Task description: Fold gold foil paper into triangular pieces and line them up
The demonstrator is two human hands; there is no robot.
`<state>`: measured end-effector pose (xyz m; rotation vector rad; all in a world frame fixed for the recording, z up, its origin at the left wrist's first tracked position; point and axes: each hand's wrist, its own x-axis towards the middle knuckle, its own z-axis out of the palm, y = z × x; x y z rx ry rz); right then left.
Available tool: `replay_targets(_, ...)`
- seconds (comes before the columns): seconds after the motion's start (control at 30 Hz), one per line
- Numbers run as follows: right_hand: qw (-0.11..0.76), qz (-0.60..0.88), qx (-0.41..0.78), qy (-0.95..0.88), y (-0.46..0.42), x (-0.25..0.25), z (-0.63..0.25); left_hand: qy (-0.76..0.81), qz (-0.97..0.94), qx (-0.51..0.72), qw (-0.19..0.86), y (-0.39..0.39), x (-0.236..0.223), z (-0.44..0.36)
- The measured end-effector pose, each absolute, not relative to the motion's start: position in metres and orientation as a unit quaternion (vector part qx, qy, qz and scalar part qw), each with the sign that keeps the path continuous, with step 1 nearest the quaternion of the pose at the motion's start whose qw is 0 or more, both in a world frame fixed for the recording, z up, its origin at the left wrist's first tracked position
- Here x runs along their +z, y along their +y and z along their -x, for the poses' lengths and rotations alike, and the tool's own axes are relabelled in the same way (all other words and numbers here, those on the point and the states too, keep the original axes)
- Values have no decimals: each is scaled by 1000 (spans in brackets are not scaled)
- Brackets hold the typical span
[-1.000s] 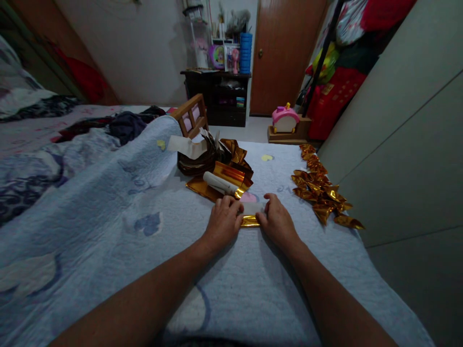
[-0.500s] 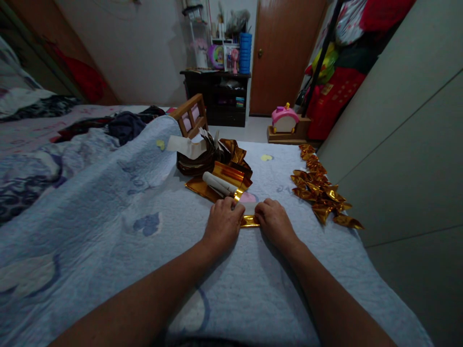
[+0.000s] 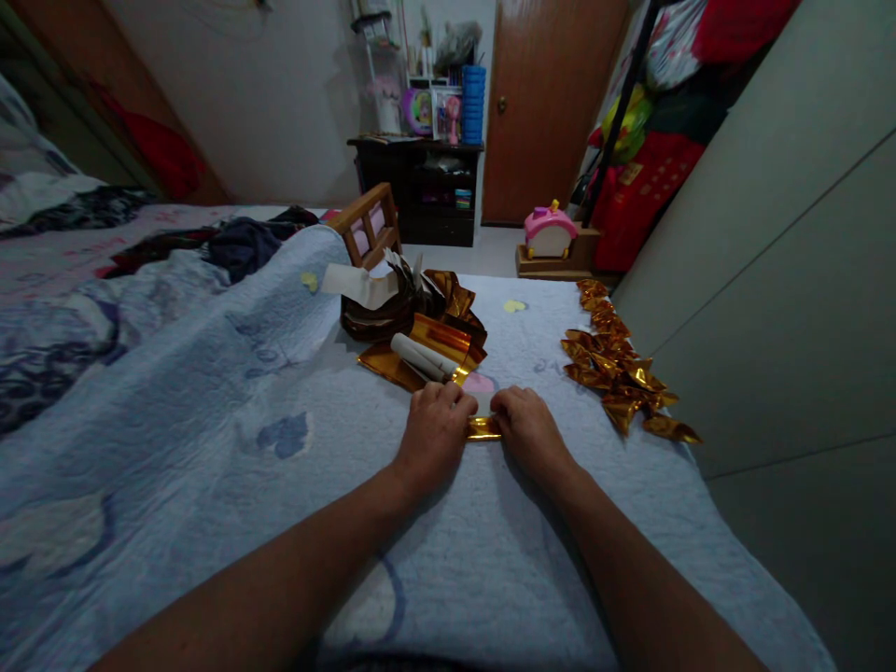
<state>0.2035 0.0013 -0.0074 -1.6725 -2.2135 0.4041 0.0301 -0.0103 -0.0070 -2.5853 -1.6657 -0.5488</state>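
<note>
Well, our left grip [image 3: 435, 429] and right grip [image 3: 528, 427] curl, fingers drawn together, on opposite ends of gold foil strip [image 3: 483, 429]; neither nearer. Strip's long axis runs crosswise between them, on quilt [image 3: 490, 541]. Beyond left: pale roll [image 3: 424, 357]; off right: gold foil pieces [image 3: 616, 359].

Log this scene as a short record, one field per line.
Left hand: at the left end of a gold strip, fingers curled; exact grip hidden
Right hand: at the strip's right end, fingers bent
Strip: shiny gold near edge, pale area behind
Beyond left hand: pale roll lying on gold sheets; stacked sheets behind
Right side: cluster of crumpled-looking gold pieces
Surface: pale blue bedspread with heart shapes
Background: dark cabinet, brown door
</note>
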Motion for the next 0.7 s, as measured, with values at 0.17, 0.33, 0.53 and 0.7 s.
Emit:
replay_targets(0.17,152,585,138,-784,0,-5,-204,-484,864,-128,-42,-6,-9,-29)
replay_targets(0.33,134,585,120,-791,-1,-4,-202,-472,874,-104,-44,-10,-5,-28)
replay_targets(0.53,116,596,101,-788,-5,1,-196,-469,879,-83,-38,-22,1,-31)
replay_targets(0.7,97,614,76,-779,-11,5,-189,-467,880,-77,-29,-30,1,-34)
